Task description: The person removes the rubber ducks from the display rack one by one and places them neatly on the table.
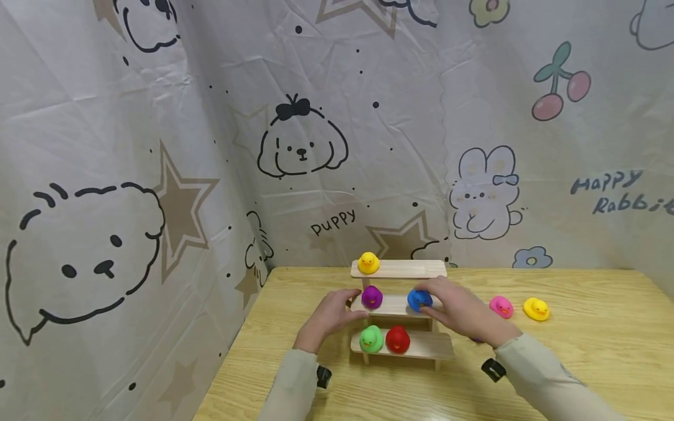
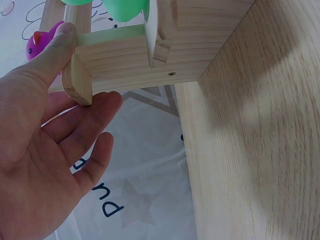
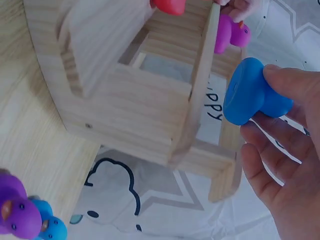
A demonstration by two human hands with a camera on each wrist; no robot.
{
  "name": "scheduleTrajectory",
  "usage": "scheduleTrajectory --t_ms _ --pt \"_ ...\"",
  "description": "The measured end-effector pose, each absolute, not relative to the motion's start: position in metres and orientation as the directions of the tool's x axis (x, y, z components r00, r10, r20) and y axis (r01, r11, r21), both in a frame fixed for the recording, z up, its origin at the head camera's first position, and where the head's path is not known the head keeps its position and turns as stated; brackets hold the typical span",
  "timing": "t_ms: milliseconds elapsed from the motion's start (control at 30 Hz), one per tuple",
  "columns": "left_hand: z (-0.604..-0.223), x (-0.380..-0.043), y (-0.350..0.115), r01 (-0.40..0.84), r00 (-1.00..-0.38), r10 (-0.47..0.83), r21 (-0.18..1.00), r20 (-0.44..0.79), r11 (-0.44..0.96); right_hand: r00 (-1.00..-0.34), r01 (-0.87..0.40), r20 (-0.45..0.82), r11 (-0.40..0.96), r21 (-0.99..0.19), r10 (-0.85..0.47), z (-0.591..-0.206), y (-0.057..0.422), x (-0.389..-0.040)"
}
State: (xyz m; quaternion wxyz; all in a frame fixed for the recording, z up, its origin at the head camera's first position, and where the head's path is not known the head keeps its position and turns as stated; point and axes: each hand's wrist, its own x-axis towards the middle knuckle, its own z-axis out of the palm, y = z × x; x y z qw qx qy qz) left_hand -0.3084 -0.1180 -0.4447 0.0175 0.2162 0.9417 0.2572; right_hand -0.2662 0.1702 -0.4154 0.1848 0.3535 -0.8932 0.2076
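My right hand (image 1: 466, 310) pinches a blue rubber duck (image 1: 418, 300) between thumb and fingers, over the right part of the middle tier of a three-tier wooden shelf (image 1: 392, 304). In the right wrist view the duck's flat base (image 3: 239, 95) shows, seemingly just clear of the board. At the tier's left end, my left hand (image 1: 333, 313) grips the board, thumb on top and fingers underneath. A purple duck (image 1: 371, 297) sits close to that thumb. On the bottom tier stand a green duck (image 1: 371, 340) and a red duck (image 1: 398, 340); a yellow duck (image 1: 368, 263) sits on top.
Right of the shelf, a pink duck (image 1: 501, 307) and another yellow duck (image 1: 536, 309) lie on the wooden table (image 1: 595, 345). Another purple duck (image 3: 22, 215) and a second blue duck (image 3: 54, 227) are also on the table, mostly hidden by my right arm in the head view. A printed curtain (image 1: 316, 193) hangs behind.
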Motion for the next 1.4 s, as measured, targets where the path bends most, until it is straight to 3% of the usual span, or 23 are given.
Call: scheduleTrajectory --t_ms 333,600,1000,1400 --pt "-0.445 -0.308 -0.118 0.399 -0.906 0.416 0.491 0.081 0.774 -0.616 -0.739 0.568 0.65 -0.175 -0.546 -0.412 0.193 -0.26" --pt "-0.446 -0.308 -0.118 0.4 -0.906 0.416 0.49 0.082 0.774 -0.743 -0.639 0.461 0.719 -0.273 -0.485 -0.415 0.214 -0.254" --pt "-0.445 -0.308 -0.119 0.405 -0.904 0.419 0.497 0.088 0.767 -0.693 -0.664 0.538 0.716 -0.217 -0.48 -0.423 0.244 -0.248" --pt "-0.445 -0.309 -0.12 0.417 -0.898 0.43 0.496 0.095 0.761 -0.801 -0.554 0.439 0.782 -0.285 -0.408 -0.438 0.274 -0.249"
